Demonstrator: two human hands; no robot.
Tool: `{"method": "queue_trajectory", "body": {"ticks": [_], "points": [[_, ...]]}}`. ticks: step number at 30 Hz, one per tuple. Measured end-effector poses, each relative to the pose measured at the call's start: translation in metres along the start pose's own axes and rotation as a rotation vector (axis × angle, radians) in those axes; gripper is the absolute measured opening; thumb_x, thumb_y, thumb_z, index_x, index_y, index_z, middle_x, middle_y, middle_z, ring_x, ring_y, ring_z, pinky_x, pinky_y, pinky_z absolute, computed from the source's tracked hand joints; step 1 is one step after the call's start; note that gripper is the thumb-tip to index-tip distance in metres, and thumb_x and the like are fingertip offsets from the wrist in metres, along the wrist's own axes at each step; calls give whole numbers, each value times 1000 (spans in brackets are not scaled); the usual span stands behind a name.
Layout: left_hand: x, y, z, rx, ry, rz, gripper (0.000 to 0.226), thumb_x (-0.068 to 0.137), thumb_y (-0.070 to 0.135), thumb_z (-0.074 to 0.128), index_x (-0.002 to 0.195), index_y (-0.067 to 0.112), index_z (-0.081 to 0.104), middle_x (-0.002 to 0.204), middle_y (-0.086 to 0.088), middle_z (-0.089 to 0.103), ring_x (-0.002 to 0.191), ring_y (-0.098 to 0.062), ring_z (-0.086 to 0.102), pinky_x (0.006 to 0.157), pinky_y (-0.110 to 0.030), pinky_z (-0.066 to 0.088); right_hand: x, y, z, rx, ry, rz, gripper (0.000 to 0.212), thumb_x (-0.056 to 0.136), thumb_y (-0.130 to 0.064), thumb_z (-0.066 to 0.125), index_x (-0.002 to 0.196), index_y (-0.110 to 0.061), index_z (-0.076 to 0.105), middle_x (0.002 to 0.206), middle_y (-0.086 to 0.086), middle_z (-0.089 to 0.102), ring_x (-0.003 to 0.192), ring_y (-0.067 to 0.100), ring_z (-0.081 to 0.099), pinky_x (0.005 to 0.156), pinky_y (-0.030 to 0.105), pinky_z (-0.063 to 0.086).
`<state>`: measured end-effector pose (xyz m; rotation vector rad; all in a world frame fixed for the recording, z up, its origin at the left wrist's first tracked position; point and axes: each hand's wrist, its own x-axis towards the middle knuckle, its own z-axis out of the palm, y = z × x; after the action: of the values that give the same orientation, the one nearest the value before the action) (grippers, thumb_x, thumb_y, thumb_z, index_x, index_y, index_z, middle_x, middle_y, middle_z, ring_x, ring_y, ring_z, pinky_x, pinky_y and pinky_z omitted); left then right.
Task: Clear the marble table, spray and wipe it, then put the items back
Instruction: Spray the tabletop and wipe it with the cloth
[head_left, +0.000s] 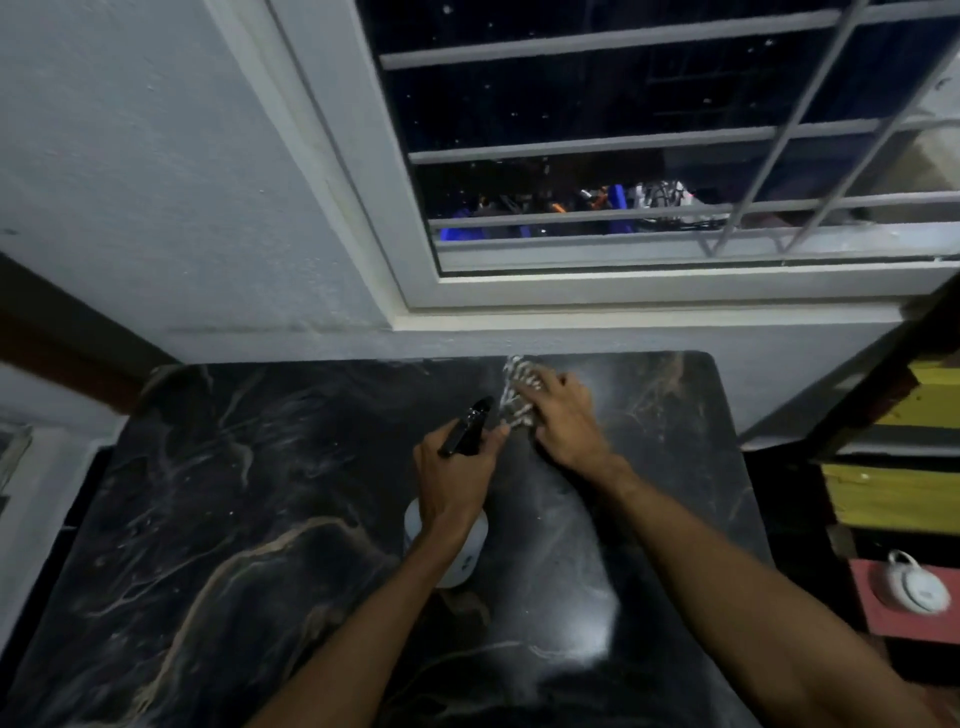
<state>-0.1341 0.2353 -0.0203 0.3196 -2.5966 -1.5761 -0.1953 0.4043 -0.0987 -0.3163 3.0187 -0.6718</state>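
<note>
The black marble table (249, 519) with pale veins fills the lower half of the head view. My left hand (454, 475) grips a spray bottle (457, 564) with a white body and a black trigger head, held over the table's middle. My right hand (566, 415) presses flat on a grey-white patterned cloth (514, 395) near the table's far edge, just right of the bottle's nozzle. A wet, shiny streak runs from the cloth toward the near edge. Nothing else lies on the tabletop.
A white-framed window with bars (623, 145) rises behind the table above a blue-grey wall. To the right stand yellow shelves (898, 493) and a pink surface holding a small white round object (909, 584). A brown ledge (67, 338) runs at the left.
</note>
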Motion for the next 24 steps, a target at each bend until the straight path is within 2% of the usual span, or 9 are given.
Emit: {"method": "queue_trajectory", "body": {"ticks": [2, 3, 4, 7, 8, 12, 16, 20, 24], "points": [[6, -7, -17, -22, 33, -22, 34, 81, 29, 85, 61, 9, 66, 58, 1, 66, 56, -11, 63, 59, -37, 56, 20, 1, -2, 69, 100, 356, 64, 80, -9, 57, 142, -25, 51, 155, 4, 38, 113, 35, 43, 97, 40, 34], [11, -12, -30, -29, 62, -34, 38, 81, 30, 85, 58, 9, 63, 55, 2, 63, 52, -8, 59, 57, -35, 53, 27, -12, 2, 63, 108, 416, 66, 78, -8, 56, 142, -23, 49, 155, 5, 36, 116, 36, 42, 99, 43, 35], [14, -18, -40, -32, 82, -48, 42, 82, 31, 84, 55, 11, 58, 51, 4, 59, 49, -6, 54, 53, -32, 49, 29, -29, 9, 19, 77, 335, 69, 78, -8, 55, 145, -21, 46, 155, 6, 35, 118, 36, 42, 100, 44, 37], [21, -28, -70, -21, 106, -53, 49, 85, 31, 81, 49, 29, 47, 46, 12, 52, 46, -4, 49, 48, -20, 39, 17, -76, 36, -58, -97, -152, 78, 77, -8, 54, 151, -25, 38, 157, 4, 33, 116, 31, 42, 93, 41, 38], [24, -32, -80, -27, 109, -55, 49, 86, 31, 79, 49, 30, 48, 47, 13, 54, 46, -3, 50, 47, -17, 39, 20, -82, 36, -39, -113, -177, 77, 77, -8, 56, 150, -27, 41, 157, 2, 34, 114, 30, 43, 91, 40, 37], [37, -58, -132, -39, 164, -123, 42, 87, 31, 78, 54, 15, 58, 51, 4, 61, 52, -12, 60, 55, -31, 51, 44, -104, 43, 35, 76, 269, 72, 71, -2, 60, 139, -24, 55, 152, 4, 43, 105, 36, 44, 91, 42, 38], [45, -95, -199, -21, 260, -189, 46, 85, 26, 80, 50, 32, 52, 47, 15, 54, 52, 6, 59, 56, -21, 41, 35, -137, 68, -30, 128, 287, 71, 68, 2, 63, 136, -18, 58, 150, 10, 43, 100, 38, 42, 89, 42, 38], [60, -129, -263, 12, 301, -271, 38, 88, 30, 77, 55, 15, 63, 54, 5, 60, 53, -8, 59, 65, -29, 48, 42, -174, 82, -25, 147, 440, 57, 73, -4, 69, 129, -14, 62, 146, 16, 46, 100, 44, 45, 90, 49, 42], [70, -151, -306, -6, 311, -374, 29, 83, 36, 80, 66, 15, 67, 72, -6, 70, 73, -25, 67, 69, -31, 51, 45, -220, 103, -25, 122, 381, 53, 76, -5, 67, 128, -16, 63, 144, 17, 46, 99, 44, 44, 88, 48, 41]]}}
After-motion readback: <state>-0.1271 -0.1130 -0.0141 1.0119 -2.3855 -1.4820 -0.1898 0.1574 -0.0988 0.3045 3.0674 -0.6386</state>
